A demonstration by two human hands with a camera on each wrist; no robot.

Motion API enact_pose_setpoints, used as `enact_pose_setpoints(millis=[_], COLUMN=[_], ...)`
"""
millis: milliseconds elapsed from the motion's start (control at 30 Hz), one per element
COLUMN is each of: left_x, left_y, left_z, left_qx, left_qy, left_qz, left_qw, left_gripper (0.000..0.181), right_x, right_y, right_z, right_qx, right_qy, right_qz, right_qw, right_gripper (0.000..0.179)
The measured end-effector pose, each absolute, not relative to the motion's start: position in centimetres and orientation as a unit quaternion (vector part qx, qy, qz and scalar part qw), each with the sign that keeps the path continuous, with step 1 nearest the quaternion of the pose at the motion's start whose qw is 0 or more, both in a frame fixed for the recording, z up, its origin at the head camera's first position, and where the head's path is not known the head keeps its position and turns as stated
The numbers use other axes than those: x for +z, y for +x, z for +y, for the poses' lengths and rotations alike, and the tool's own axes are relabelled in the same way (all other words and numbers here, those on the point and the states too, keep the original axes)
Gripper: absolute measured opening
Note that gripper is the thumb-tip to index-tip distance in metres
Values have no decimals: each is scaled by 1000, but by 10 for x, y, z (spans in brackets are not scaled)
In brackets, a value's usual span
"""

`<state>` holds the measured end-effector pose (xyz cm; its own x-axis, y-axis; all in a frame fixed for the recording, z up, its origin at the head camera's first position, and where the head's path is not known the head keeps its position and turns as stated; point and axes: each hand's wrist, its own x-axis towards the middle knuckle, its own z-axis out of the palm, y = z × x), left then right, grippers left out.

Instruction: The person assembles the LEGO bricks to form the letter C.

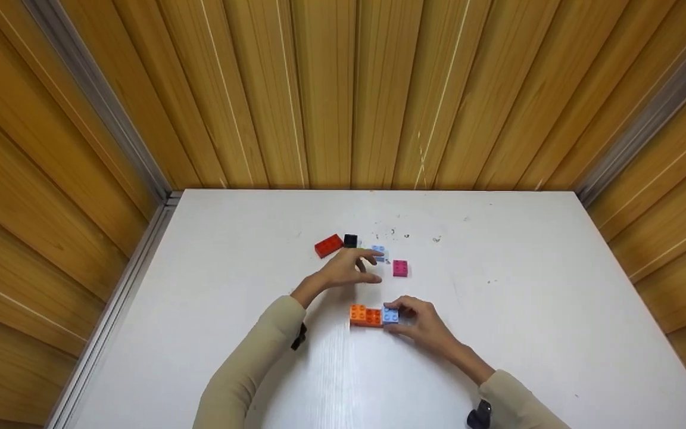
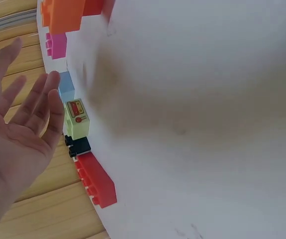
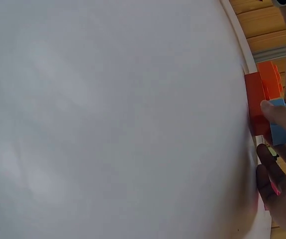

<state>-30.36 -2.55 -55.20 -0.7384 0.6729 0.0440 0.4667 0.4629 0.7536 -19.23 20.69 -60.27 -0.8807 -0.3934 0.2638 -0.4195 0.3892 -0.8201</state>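
Note:
Between the thumb and fingers of my right hand point(image 1: 429, 325) is a light blue brick point(image 1: 390, 316), pinched at the right end of a longer red-orange brick point(image 1: 373, 317). An orange brick point(image 1: 357, 312) sits on that brick's left end. In the right wrist view the blue brick point(image 3: 280, 133) stands on the red-orange one or just over it; I cannot tell which. My left hand point(image 1: 346, 268) hovers farther back with fingers spread, holding nothing. Closest to its fingertips is another light blue brick point(image 1: 378, 249), partly covered. A pale green brick with a printed picture point(image 2: 77, 119) is mostly hidden under that hand in the head view.
Behind the left hand lie a red brick point(image 1: 329, 245) and a small black brick point(image 1: 351, 241). A pink brick point(image 1: 400, 268) stands to the right of its fingers. The white table point(image 1: 515, 286) meets wood-look panels point(image 1: 331, 95) at the back and sides.

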Motion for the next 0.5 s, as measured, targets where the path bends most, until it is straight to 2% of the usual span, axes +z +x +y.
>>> enact_pose_setpoints(millis=[367,500], left_x=[-561,-562], left_y=[-310,-311], left_z=[13,20], left_qx=[307,286], left_qy=[312,314], left_qz=[890,899], left_qw=[124,107], left_gripper=[54,52], right_x=[-605,-592], right_y=[-191,-183], right_z=[199,194], right_qx=[499,496], right_qy=[252,257], right_qz=[-829,-829], right_qw=[20,26], right_gripper=[37,36])
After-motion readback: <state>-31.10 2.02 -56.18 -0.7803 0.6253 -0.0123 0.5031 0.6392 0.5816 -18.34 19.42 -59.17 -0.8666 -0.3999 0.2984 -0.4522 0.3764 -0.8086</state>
